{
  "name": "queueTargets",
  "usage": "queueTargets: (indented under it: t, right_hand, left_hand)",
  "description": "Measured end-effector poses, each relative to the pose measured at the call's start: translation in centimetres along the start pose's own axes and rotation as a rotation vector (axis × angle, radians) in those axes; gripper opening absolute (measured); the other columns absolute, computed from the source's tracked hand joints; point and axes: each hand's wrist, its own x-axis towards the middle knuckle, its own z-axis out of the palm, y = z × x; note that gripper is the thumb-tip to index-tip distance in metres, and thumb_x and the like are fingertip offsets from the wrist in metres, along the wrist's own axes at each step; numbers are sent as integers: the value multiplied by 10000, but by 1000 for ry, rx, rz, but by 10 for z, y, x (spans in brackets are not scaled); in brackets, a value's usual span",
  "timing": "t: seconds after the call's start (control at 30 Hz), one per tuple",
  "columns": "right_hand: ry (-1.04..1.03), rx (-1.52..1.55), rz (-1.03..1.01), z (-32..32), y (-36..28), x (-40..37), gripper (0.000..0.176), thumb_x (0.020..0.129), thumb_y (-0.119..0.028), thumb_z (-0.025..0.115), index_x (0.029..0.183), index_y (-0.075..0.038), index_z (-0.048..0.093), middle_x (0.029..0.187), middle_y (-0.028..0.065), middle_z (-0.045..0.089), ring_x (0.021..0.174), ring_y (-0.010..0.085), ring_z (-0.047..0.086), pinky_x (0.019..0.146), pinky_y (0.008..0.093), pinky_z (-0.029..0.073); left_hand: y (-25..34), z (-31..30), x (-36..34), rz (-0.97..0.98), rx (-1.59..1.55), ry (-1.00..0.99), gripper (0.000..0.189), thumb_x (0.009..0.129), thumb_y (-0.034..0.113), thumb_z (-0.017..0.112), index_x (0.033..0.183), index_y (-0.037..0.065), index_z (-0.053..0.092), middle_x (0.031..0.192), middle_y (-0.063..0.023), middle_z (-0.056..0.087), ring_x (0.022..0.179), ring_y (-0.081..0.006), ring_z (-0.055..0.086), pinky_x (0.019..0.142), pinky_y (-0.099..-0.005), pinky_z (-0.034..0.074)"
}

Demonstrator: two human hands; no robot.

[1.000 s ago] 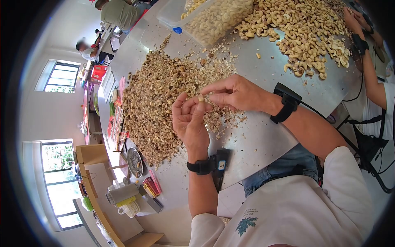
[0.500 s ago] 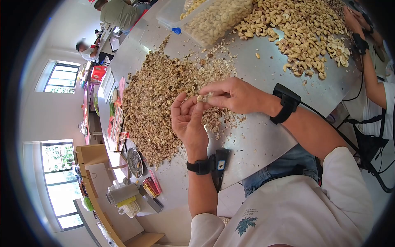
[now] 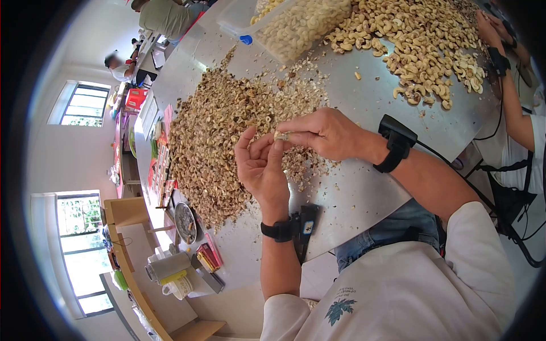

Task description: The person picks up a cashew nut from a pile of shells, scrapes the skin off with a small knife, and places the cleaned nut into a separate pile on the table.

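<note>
Nut [image 3: 278,135], 1; between 2 hands [image 3: 264,176]

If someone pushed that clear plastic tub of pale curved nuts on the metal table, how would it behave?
The clear boxy plastic tub would probably feel heavy, given the many pale curved nuts inside. Its flat sides suggest sliding rather than rolling, and the smooth silvery metal table may help.

In the white wall [image 3: 48,159] at left, 2 bright windows [image 3: 85,253], with a wooden shelf [image 3: 126,212] near the lower. Farther right, a round dish [image 3: 185,223], small boxes [image 3: 209,258], a grey roll [image 3: 170,265] just beside a white jug [image 3: 180,288]. Higher up, a red bin [image 3: 136,99] near papers [image 3: 147,116], and 2 people [image 3: 162,18].
</note>
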Motion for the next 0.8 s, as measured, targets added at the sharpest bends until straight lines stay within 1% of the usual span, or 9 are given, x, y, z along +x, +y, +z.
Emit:
queueTargets:
  t: [0.07,0.17,0.27,0.37,0.47,0.57,0.67,0.77,0.8]
  right_hand:
    - [56,-78,-34,4,2,-2,243,859,-120,607,1079,-27,651,975,131,690,879,168,670,740,281,518]
    - [124,100,-40,18,18,-1,263,857,-168,587,1086,-55,648,825,133,681,715,231,661,632,331,492]
    - [30,181,241,7,6,1,227,880,-125,589,1071,-25,662,767,21,666,637,76,581,580,238,466]
    - [22,427,348,-1,-2,1,264,890,-122,579,1124,-10,631,712,-27,602,581,42,495,528,216,417]
    - [43,366,273,-4,-3,1,282,886,-172,570,1103,-1,626,684,60,594,604,107,525,573,275,442]
    - [6,234,101,3,10,2,315,895,-126,572,1188,-9,578,849,46,666,702,110,583,652,253,484]
    - [6,145,2,2,5,0,303,893,-127,573,1174,-16,589,963,107,681,821,150,631,741,274,500]
    - [42,156,-1,3,3,0,269,858,-152,579,1094,-31,620,949,157,667,829,279,656,720,341,503]
    - [38,119,-7,2,3,0,276,862,-148,584,1110,-31,619,961,153,672,839,251,661,728,323,507]
  left_hand:
    - [-1,-1,0,-3,-6,7,449,841,-68,591,1239,-45,385,964,-148,634,826,-178,651,752,-282,547]
    - [0,-1,0,-9,30,13,441,838,-74,591,1234,-42,399,951,-140,636,816,-173,650,745,-274,545]
    - [0,0,-1,-9,46,5,433,836,-70,593,1230,-45,415,938,-130,640,805,-172,651,746,-274,541]
    - [-5,-3,1,-83,-156,11,393,845,-61,586,1218,-40,463,959,-131,650,805,-192,650,760,-281,530]
    - [-11,-9,3,-233,-409,18,285,865,-37,578,1147,-30,540,971,-136,653,813,-189,650,774,-289,540]
    - [-13,-9,3,-312,-524,17,201,877,-22,568,1077,-21,591,966,-132,654,826,-180,646,795,-293,543]
    - [-15,-12,3,-346,-552,-4,166,886,-10,560,1045,-13,606,958,-124,654,822,-177,639,798,-288,535]
    - [-16,-12,3,-353,-569,-30,157,895,3,553,1042,-16,604,954,-115,649,802,-161,622,797,-283,521]
    - [-15,-11,3,-360,-583,-19,152,892,3,559,1035,-18,608,933,-118,652,793,-168,626,782,-283,527]
